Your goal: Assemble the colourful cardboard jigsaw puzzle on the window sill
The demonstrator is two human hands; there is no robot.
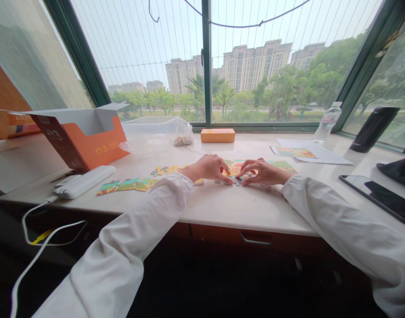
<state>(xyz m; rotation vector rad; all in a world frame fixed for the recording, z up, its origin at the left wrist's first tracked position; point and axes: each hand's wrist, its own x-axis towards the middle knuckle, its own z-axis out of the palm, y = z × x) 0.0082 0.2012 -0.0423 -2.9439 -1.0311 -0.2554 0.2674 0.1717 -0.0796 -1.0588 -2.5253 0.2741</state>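
Jigsaw puzzle pieces lie on the white tabletop in front of me. My left hand [207,168] comes in from the left, its thumb and fingers curled down and pinching at the near edge of a partly assembled puzzle [235,163]. Opposite it, my right hand [263,171] pinches a small puzzle piece [237,180] between thumb and fingertips. The fingertips of both hands are close together, and part of the puzzle is hidden behind them. Left of my left hand, a joined strip of puzzle pieces [129,183] and some loose yellow pieces [169,169] lie flat.
An orange box [89,141], a white power strip [86,181] and a clear plastic bin [149,130] stand on the left. A small orange box [217,135] sits by the window. To the right are papers, a picture card [295,152], a water bottle [328,121], a black flask [374,129] and a phone [377,196].
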